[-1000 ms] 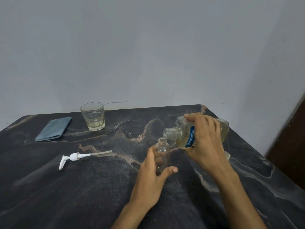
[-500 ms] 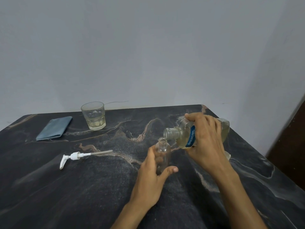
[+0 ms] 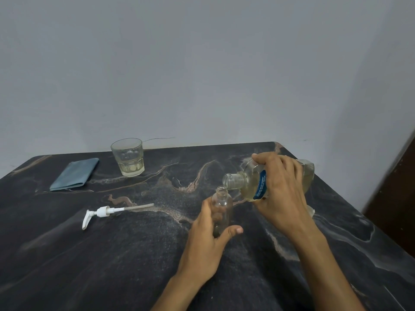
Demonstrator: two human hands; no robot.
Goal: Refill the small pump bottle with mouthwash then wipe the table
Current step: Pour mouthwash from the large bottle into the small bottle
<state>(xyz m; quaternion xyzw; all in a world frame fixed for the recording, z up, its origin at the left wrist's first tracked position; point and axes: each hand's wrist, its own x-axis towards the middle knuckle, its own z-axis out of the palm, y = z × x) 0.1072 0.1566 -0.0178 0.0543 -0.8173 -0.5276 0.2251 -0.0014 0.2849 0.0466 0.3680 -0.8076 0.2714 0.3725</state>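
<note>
On the desk [image 3: 67, 265] the small bottle [image 3: 221, 209] stands upright near the middle, held in the left hand [image 3: 205, 245]. Just right of it and above, the right hand [image 3: 280, 189] holds the mouthwash bottle [image 3: 251, 182] tipped on its side — mouth over the small bottle's neck. The pump [image 3: 105, 213] lies flat to the left. Behind it, near the far edge, sit the glass [image 3: 128, 157] and — further left — the folded cloth [image 3: 75, 173].

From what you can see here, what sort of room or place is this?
Probably an ordinary room at home, though little of it shows. A dark marble-patterned table stands against a plain pale wall, and a drinking glass and a folded blue cloth lie on it, with a dark door at the right.
</note>
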